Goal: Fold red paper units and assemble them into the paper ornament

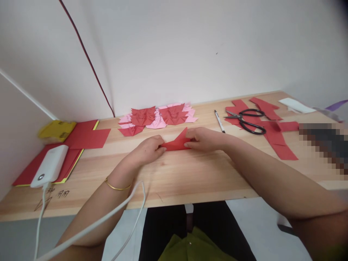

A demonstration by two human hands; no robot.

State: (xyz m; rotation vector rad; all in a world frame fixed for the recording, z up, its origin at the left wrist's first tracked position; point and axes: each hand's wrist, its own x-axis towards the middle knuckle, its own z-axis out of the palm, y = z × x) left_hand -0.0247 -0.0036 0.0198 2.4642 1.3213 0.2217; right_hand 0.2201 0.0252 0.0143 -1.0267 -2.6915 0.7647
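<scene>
A folded piece of red paper [175,144] is held between my hands just above the table, with one pointed flap standing up near its right end. My left hand [149,149] pinches its left end between thumb and fingers. At the other end my right hand [202,139] grips the paper, thumb in front and fingers behind. Behind the hands lie rows of folded red paper pieces [174,114] and folded pink paper pieces [156,123], overlapping one another.
Black-handled scissors [241,117] rest on red paper strips [278,141] at the right, near a pen [219,121]. At the left, a white power bank [50,166] with a cable sits on red paper sheets [89,136], beside a yellow packet [57,131]. A wall stands behind.
</scene>
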